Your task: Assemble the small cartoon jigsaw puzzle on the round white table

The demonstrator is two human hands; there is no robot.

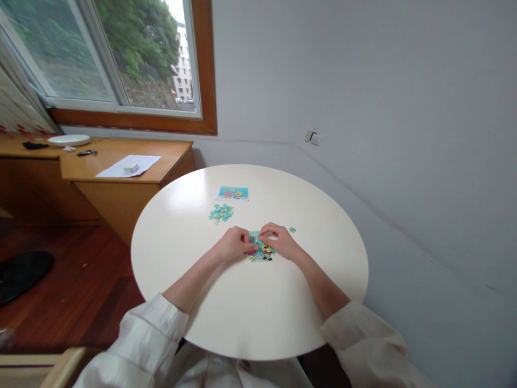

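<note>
A partly joined jigsaw puzzle lies flat on the round white table, with a yellow cartoon figure and pink parts on green. My left hand is closed at its left edge, thumb and curled fingers on the puzzle. Over its upper right part, my right hand is closed in a pinch at a puzzle piece, mostly hidden by the fingertips. Beyond my left hand sits a small heap of loose green puzzle pieces. One single piece rests just past my right hand.
Behind the heap lies a picture card with the same cartoon figures. A wooden desk stands at the back left, bearing paper, a small white block and a white plate. The wall borders the table's right side.
</note>
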